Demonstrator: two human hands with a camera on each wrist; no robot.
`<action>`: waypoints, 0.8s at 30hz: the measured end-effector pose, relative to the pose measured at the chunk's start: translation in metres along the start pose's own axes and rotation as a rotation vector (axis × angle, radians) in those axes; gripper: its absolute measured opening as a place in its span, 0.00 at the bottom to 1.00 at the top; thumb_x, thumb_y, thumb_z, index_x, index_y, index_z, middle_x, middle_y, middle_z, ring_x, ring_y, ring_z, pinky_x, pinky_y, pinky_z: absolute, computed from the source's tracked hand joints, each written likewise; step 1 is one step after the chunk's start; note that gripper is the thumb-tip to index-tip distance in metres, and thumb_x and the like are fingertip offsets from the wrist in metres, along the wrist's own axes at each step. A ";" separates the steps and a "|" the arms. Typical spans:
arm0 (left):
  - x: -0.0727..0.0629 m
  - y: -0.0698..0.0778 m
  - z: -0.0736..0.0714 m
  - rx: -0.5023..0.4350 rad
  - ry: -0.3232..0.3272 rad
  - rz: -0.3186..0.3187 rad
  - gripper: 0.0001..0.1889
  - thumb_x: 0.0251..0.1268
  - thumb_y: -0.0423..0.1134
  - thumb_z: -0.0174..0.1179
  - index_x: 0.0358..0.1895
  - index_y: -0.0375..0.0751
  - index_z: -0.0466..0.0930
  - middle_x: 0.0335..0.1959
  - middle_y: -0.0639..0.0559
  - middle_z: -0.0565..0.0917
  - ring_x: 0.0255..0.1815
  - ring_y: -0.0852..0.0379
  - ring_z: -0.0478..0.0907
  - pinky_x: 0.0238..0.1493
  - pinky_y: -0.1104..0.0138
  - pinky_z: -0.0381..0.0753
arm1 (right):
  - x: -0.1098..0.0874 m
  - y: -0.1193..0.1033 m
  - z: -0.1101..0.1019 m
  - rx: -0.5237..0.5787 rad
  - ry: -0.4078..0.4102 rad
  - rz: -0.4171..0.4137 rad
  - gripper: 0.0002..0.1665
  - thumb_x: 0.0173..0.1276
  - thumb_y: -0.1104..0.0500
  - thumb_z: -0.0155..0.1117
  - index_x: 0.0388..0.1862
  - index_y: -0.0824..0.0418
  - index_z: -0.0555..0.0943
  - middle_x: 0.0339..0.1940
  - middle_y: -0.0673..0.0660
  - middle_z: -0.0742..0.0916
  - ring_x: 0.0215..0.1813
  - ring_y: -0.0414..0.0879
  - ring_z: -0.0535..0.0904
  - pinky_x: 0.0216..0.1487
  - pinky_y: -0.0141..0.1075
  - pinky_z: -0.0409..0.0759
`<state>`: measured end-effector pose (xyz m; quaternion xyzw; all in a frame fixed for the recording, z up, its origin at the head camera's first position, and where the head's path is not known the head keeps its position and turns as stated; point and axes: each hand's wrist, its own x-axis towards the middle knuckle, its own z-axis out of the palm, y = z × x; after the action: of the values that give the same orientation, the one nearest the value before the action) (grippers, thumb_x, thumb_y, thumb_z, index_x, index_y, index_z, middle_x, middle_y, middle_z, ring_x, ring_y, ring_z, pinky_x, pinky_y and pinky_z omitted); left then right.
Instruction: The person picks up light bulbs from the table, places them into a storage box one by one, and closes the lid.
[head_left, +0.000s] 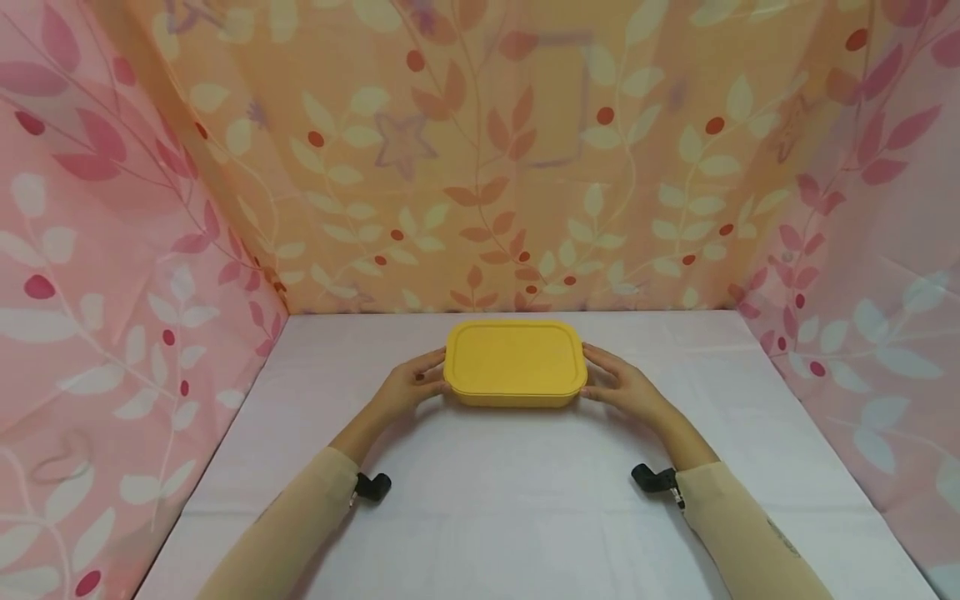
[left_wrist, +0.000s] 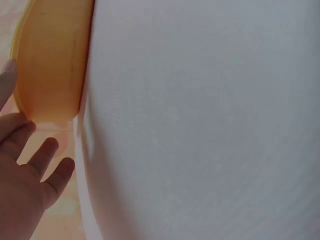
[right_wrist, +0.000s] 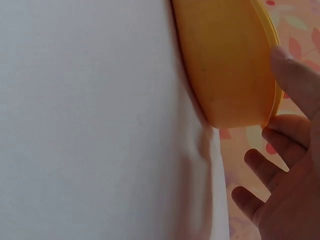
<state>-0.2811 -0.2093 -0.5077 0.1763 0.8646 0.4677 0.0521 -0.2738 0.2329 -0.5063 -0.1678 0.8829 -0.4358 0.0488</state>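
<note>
A yellow lidded food container point(head_left: 515, 360), a rounded rectangle, sits on the white-covered table near its back edge. Its lid looks seated all round. At the left end my left hand point(head_left: 405, 387) holds it by the rim, thumb at the near corner and forefinger toward the far one. My right hand point(head_left: 630, 387) grips the opposite end in the same way. In the left wrist view the container's side wall point(left_wrist: 54, 60) shows, with the lower fingers spread off it. The right wrist view has the thumb point(right_wrist: 295, 80) on the lid's rim. The container's inside is hidden.
The white cloth point(head_left: 495, 508) covers the tabletop around the container. A patterned orange curtain point(head_left: 480, 167) hangs directly behind, and pink leaf-printed curtains point(head_left: 90, 275) close off both sides. A black wrist camera point(head_left: 372, 487) sticks out from each sleeve.
</note>
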 end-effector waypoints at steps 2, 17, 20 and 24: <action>-0.003 0.002 0.002 0.007 0.019 0.004 0.38 0.63 0.54 0.71 0.76 0.54 0.69 0.78 0.58 0.69 0.80 0.49 0.62 0.76 0.46 0.69 | -0.003 -0.002 0.001 -0.008 0.013 -0.003 0.54 0.61 0.38 0.77 0.82 0.48 0.64 0.83 0.51 0.65 0.84 0.58 0.52 0.81 0.66 0.50; -0.013 0.010 0.017 -0.050 0.172 -0.045 0.27 0.64 0.47 0.73 0.67 0.51 0.81 0.67 0.56 0.81 0.69 0.50 0.76 0.68 0.52 0.79 | -0.017 -0.005 0.013 -0.112 0.125 -0.073 0.42 0.68 0.45 0.73 0.77 0.53 0.71 0.79 0.53 0.73 0.81 0.58 0.62 0.80 0.61 0.59; -0.015 0.011 0.019 -0.051 0.206 -0.041 0.26 0.64 0.47 0.73 0.65 0.51 0.83 0.66 0.56 0.82 0.68 0.51 0.77 0.67 0.52 0.80 | -0.019 -0.008 0.015 -0.139 0.145 -0.087 0.40 0.69 0.48 0.73 0.77 0.54 0.72 0.78 0.53 0.73 0.80 0.58 0.63 0.79 0.60 0.60; -0.017 0.013 0.020 -0.036 0.241 -0.039 0.24 0.64 0.46 0.73 0.63 0.53 0.84 0.64 0.57 0.83 0.68 0.52 0.77 0.66 0.51 0.80 | -0.020 -0.010 0.015 -0.183 0.168 -0.128 0.38 0.69 0.52 0.74 0.75 0.57 0.73 0.77 0.56 0.75 0.79 0.59 0.66 0.78 0.60 0.63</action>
<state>-0.2569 -0.1925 -0.5092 0.1010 0.8593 0.4998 -0.0402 -0.2494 0.2223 -0.5090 -0.1904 0.9075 -0.3680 -0.0686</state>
